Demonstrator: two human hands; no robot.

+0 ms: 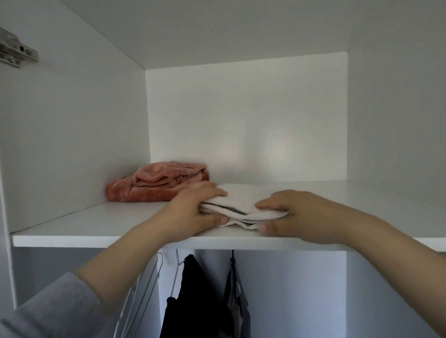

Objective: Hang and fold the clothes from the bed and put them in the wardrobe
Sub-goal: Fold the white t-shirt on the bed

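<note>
Folded white garment (243,205), dark stripe at edge, on wardrobe shelf (99,227); left hand (193,210) and right hand (291,214) pinch its ends

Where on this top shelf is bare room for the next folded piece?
Bare shelf runs from the white folded cloth rightward to the right wall, and behind it to the back wall. A smaller strip lies front-left, before the pink folded cloth. Crowded: the back-left corner and front middle.

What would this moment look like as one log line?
item: folded white garment on wardrobe shelf | left hand: grips it | right hand: grips it | behind: folded pink garment | below: dark clothes hanging
</note>
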